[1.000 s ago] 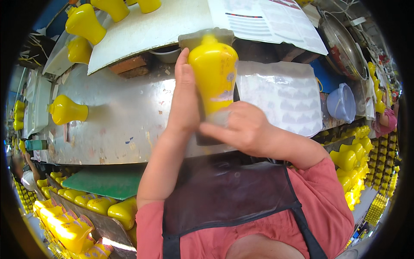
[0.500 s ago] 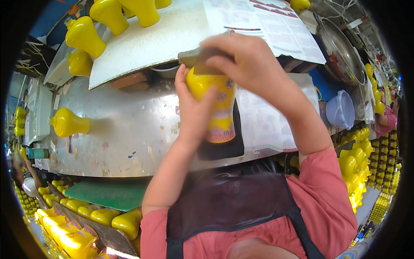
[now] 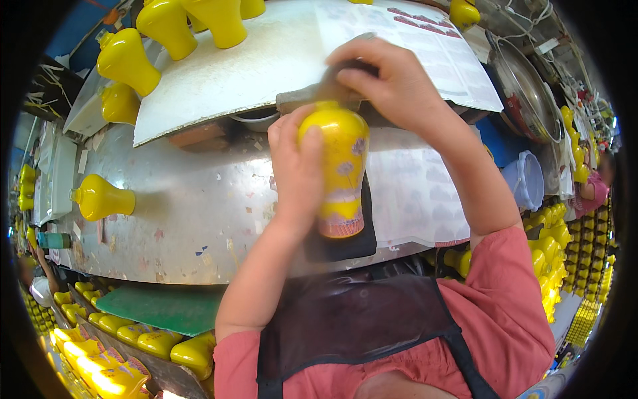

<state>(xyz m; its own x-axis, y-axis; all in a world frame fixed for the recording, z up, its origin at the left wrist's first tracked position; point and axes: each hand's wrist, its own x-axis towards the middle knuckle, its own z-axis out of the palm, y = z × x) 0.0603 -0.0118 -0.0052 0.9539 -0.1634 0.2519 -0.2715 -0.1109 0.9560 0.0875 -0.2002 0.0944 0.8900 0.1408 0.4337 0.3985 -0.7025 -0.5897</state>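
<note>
A glossy yellow vase (image 3: 335, 156) with purple flower designs and a pink-purple band at its foot lies before me, over a black pad (image 3: 349, 249). My left hand (image 3: 296, 163) is wrapped round its left side, close to the shoulder. Above the vase's neck, my right hand (image 3: 382, 76) pinches a dark flat piece (image 3: 339, 80), smeared by motion, so its exact kind is unclear. The lower edge of this piece is at the neck; whether it touches cannot be made out. Behind the neck is a greyish block (image 3: 296, 100), partly hidden.
A plain yellow vase (image 3: 103, 197) lies on the metal table (image 3: 193, 226) at left. More yellow vases (image 3: 166, 26) stand on a raised white board (image 3: 259, 60). Printed sheets (image 3: 425, 193) cover the table's right side. A pale blue bucket (image 3: 524, 181) and a metal basin (image 3: 528, 86) are at right.
The vase and my left hand have come slightly nearer to me, showing more of the vase's shoulder. My right hand has shifted up and a little right with the dark piece.
</note>
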